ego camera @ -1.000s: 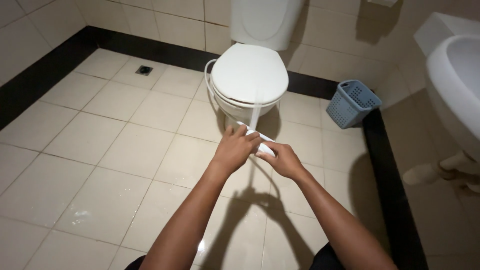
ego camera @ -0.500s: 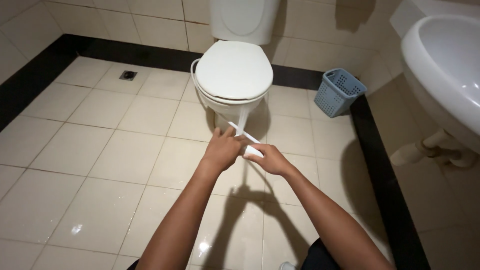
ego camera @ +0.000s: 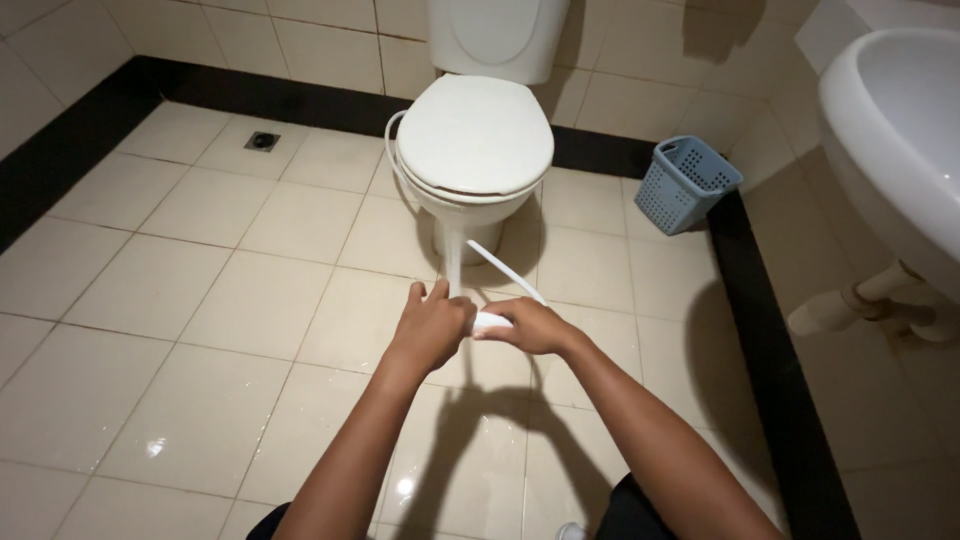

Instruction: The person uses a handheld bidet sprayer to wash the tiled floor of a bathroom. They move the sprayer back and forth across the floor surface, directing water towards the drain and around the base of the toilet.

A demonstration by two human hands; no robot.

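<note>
We see both hands meeting over the tiled floor (ego camera: 180, 290), just in front of the toilet (ego camera: 478, 140). The left hand (ego camera: 432, 328) and the right hand (ego camera: 530, 326) are each closed around a small white roll (ego camera: 491, 321) that sits between them, the fingers curled over its ends so that only its middle shows. From the roll a white strip (ego camera: 505, 268) runs up and away toward the base of the toilet bowl, and a second length appears to hang straight down from the front of the bowl; we cannot tell whether the two are joined. The toilet lid is down, so we cannot see into the bowl. A white hose (ego camera: 392, 160) loops along the left side of the seat. To the right, against the dark skirting, stands a blue perforated basket (ego camera: 686, 183), tilted a little; what it holds is too dim to tell. The basin (ego camera: 900, 130) at the far right shows a bare white inside. A floor drain (ego camera: 262, 141) lies well apart at the left.
</note>
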